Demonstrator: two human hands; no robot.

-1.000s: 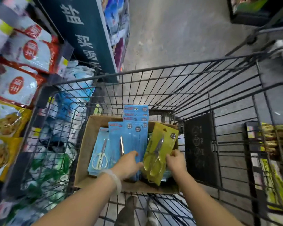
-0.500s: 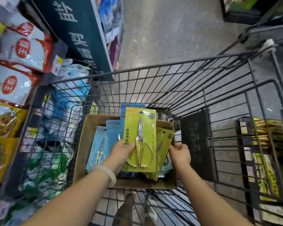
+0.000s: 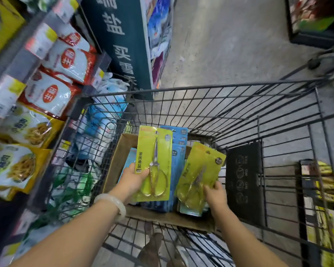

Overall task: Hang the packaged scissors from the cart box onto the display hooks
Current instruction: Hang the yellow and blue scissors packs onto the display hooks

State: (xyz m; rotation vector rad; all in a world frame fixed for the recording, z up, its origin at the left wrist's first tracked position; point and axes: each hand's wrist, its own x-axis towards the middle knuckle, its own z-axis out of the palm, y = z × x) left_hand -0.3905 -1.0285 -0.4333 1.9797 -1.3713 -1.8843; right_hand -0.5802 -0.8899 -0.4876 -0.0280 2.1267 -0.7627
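Shelves [image 3: 46, 89] of bagged food fill the left of the frame, and no display hooks show anywhere in view. At centre, the left hand [image 3: 132, 181] pinches a yellow scissors pack [image 3: 154, 162] by its lower left edge, thumb on the front; a second ago that hand was down among the blue packs [image 3: 178, 149], so one pack is now raised upright above the cardboard box [image 3: 114, 166] in the wire cart [image 3: 239, 105]. Just right of it, the right hand [image 3: 215, 193] curls its fingers on a second yellow pack [image 3: 200, 170], tilted and low in the box. Judging by this, picking is nearly done and the carry to the hooks comes next.
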